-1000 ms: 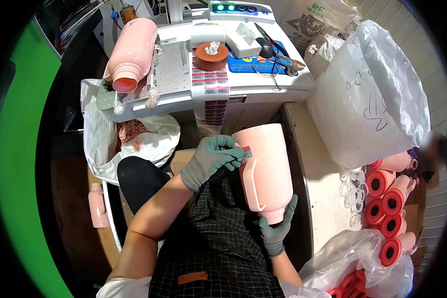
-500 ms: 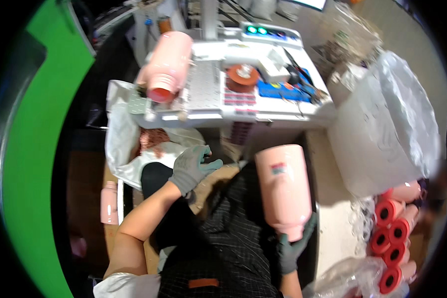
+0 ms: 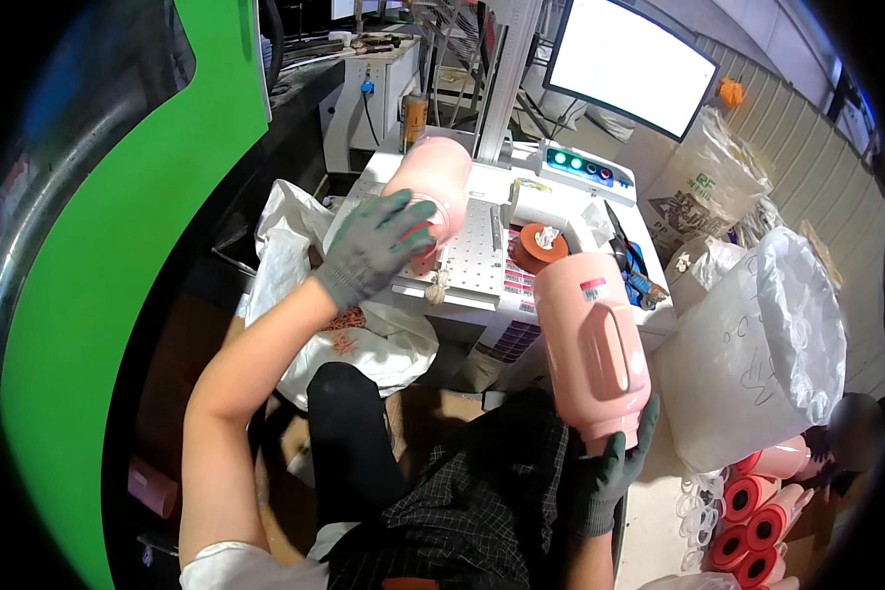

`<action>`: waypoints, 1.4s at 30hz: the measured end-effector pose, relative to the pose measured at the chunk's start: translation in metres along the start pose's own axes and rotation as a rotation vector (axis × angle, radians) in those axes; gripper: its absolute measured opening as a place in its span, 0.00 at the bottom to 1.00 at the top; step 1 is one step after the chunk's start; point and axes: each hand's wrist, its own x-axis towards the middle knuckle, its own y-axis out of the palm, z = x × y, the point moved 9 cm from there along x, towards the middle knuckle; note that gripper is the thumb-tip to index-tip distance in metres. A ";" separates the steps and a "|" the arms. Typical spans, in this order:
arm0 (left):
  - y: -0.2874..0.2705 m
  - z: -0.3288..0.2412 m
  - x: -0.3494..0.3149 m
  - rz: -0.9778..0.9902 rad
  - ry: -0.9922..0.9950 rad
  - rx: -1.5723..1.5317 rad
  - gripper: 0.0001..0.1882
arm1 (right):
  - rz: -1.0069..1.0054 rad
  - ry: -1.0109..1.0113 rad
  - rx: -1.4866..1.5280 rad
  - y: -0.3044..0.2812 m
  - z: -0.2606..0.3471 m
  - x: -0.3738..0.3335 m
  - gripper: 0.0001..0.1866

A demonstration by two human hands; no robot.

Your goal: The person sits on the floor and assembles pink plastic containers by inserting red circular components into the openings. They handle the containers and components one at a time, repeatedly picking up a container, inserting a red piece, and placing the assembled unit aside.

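Observation:
My left hand [image 3: 372,246], in a grey-green glove, reaches over the work table with its fingers curled around the neck end of a glossy pink bottle [image 3: 441,172]. That bottle lies on its side, and the glove hides part of its neck. Low on the right, my gloved right hand [image 3: 612,477] grips the neck of a second pink bottle [image 3: 590,334]. This one is held upside down, its base up, with a moulded handle and a small label showing on its side.
A perforated metal plate [image 3: 474,256], an orange-brown disc [image 3: 539,248] and tools [image 3: 644,287] are on the white table. A lit monitor [image 3: 629,64] stands behind. White bags [image 3: 295,221] hang at left; a large lined bin [image 3: 728,364] and stacked pink bottles [image 3: 747,500] stand right.
My left hand has moved forward from above my knee to the bottle on the table. My right hand has turned its bottle so the handle shows. The view has tilted up.

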 end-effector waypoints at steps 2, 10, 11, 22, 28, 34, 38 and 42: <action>-0.064 -0.024 0.002 -0.141 -0.178 -0.106 0.32 | 0.029 -0.120 -0.226 -0.005 0.004 0.016 0.46; -0.089 -0.138 -0.121 0.195 -0.894 -1.369 0.45 | 0.473 -0.627 -0.871 0.218 -0.011 0.052 0.44; -0.084 -0.145 -0.124 0.105 -1.026 -1.428 0.45 | 0.501 -0.671 -0.930 0.250 -0.028 0.051 0.44; -0.064 -0.137 -0.141 0.405 -0.819 -1.231 0.43 | 0.677 -0.629 -1.335 0.381 -0.115 0.058 0.48; -0.058 -0.143 -0.150 0.273 -0.952 -1.448 0.42 | 0.735 -0.550 -1.342 0.385 -0.116 0.055 0.49; -0.048 -0.151 -0.157 0.271 -1.108 -1.694 0.43 | 0.647 -0.839 -0.897 0.308 -0.071 0.024 0.42; -0.013 -0.155 -0.180 0.388 -1.330 -1.737 0.41 | 0.661 -0.650 -0.818 0.168 -0.058 -0.028 0.41; -0.016 -0.135 -0.152 0.485 -1.024 -1.494 0.43 | 0.434 -0.471 -0.995 0.005 -0.007 -0.047 0.35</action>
